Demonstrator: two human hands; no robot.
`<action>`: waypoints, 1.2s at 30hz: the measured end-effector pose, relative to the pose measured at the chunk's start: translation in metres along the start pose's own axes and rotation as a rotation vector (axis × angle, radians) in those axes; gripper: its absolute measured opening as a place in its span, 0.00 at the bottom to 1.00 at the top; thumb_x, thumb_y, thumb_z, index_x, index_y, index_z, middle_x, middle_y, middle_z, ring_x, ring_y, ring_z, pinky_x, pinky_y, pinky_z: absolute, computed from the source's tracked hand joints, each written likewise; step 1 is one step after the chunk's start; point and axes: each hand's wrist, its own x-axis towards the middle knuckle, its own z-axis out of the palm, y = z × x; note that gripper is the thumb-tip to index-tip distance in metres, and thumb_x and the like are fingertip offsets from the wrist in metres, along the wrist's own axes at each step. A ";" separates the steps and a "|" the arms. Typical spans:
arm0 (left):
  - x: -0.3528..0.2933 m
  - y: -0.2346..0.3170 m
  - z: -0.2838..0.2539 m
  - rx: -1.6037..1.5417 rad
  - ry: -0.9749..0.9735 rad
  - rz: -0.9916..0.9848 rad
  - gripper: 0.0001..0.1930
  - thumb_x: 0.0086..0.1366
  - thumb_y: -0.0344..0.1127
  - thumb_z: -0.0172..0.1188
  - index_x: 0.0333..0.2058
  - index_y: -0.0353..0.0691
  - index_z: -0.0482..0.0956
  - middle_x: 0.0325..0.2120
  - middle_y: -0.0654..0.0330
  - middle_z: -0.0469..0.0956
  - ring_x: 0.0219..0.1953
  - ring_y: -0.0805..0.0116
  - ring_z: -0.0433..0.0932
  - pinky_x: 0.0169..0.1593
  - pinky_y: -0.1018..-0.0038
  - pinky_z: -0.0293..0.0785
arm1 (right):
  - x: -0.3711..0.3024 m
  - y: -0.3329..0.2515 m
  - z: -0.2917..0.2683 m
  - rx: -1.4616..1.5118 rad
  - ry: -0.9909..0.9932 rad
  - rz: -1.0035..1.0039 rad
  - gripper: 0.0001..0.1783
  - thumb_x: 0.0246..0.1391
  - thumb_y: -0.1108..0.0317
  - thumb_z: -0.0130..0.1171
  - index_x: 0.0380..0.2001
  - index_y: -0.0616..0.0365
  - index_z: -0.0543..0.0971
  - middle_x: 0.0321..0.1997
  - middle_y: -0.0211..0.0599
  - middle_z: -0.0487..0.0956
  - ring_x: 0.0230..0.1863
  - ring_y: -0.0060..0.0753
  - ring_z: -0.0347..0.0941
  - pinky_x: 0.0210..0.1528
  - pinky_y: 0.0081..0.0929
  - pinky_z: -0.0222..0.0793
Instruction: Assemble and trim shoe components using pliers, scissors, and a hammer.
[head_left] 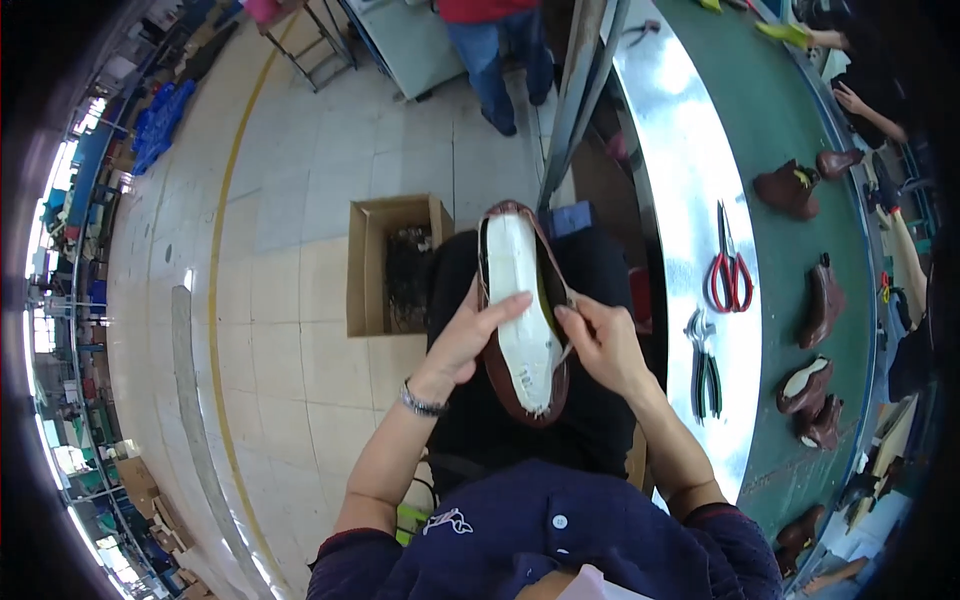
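You hold a reddish-brown leather shoe (525, 340) with a long white sole board (512, 262), sole up, above your black-trousered lap (600, 425). Your left hand (465, 337) is clamped on its left side, thumb on the board; your right hand (608, 347) has fingers pinched on its right edge. Rightward, red-handled metal scissors (728, 254) and black-handled pliers (701, 380) lie on the shiny metal desk (690, 130).

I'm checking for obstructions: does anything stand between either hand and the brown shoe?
Nothing visible does. The left hand grips the brown shoe with its thumb on the white underside, and the right hand holds its edge. The red-handled scissors lie aside on the metal worktop to the right.
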 end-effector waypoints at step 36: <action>0.008 -0.031 0.013 0.039 -0.122 0.380 0.39 0.57 0.59 0.66 0.60 0.45 0.61 0.43 0.63 0.70 0.46 0.74 0.70 0.52 0.74 0.68 | -0.019 -0.018 -0.026 0.195 -0.523 0.214 0.44 0.50 0.55 0.69 0.63 0.68 0.63 0.60 0.54 0.72 0.60 0.44 0.71 0.62 0.37 0.66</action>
